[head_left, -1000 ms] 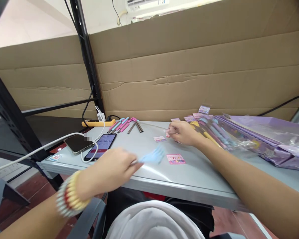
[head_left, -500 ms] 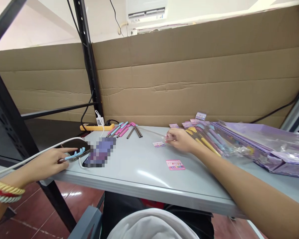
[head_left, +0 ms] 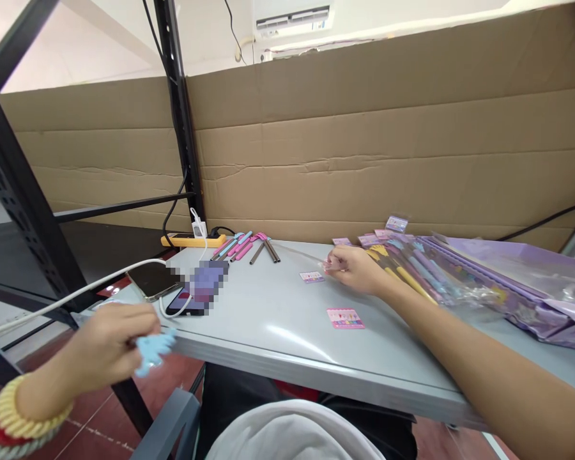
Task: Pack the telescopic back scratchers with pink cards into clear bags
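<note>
A light blue figure-topped pen is pinched in my left hand, just off the front left edge of the table; most of its shaft is hidden. My right hand is closed on the end of a thin clear plastic bag lying over the tabletop. Left of that hand is a small purple card, and nearer the front edge lies a pink card. Blue and pink pens with dark shafts rest at the back of the table.
Two phones with a white cable sit at the left. A yellow power strip is behind them. Bagged pens and a purple package cover the right side. Cardboard stands behind the table.
My left hand has come off the phone toward me, down past the table edge, turning the blue pen with it. My right hand keeps its place on the bag. The view has shifted slightly.
</note>
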Action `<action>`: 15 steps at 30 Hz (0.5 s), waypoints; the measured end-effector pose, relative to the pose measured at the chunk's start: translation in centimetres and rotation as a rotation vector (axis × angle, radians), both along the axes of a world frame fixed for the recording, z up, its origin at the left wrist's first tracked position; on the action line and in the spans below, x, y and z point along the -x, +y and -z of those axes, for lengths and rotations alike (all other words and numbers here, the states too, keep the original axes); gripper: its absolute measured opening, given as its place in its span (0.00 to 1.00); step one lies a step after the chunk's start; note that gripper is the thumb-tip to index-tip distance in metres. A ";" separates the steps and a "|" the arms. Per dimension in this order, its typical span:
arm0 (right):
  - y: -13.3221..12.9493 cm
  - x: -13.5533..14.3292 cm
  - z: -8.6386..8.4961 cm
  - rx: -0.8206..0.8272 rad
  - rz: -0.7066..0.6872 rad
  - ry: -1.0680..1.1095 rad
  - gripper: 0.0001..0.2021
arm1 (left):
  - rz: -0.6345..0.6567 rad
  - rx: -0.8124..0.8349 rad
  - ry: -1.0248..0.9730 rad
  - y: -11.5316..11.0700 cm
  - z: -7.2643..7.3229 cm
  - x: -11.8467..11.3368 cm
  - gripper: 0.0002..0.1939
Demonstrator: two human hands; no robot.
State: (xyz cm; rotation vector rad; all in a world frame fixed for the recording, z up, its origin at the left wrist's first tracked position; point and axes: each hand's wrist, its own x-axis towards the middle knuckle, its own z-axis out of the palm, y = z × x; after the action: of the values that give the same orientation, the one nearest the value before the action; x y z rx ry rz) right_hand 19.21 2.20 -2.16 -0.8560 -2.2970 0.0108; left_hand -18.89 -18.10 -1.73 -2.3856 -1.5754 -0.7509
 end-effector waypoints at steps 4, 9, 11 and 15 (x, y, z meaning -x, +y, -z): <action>-0.2 0.1 -0.1 0.008 -0.014 -0.014 0.12 | 0.070 0.161 -0.003 0.1 -0.8 -7.4 0.13; -0.4 -0.1 -0.5 -0.028 0.007 -0.018 0.10 | 0.122 0.150 -0.128 4.7 -3.1 -15.8 0.21; -0.4 -0.2 -0.7 -0.049 0.026 -0.009 0.10 | 0.106 0.068 -0.130 7.7 -3.8 -18.0 0.21; -0.5 -0.1 -1.0 -0.088 0.041 0.018 0.12 | 0.027 0.152 -0.090 13.5 -4.6 -20.7 0.19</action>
State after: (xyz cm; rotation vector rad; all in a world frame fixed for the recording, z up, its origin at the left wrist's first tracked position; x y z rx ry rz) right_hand 19.32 1.69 -1.20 -0.8542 -2.2450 -0.0996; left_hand 1.82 -4.55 2.87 -2.5173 -1.6954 -0.7804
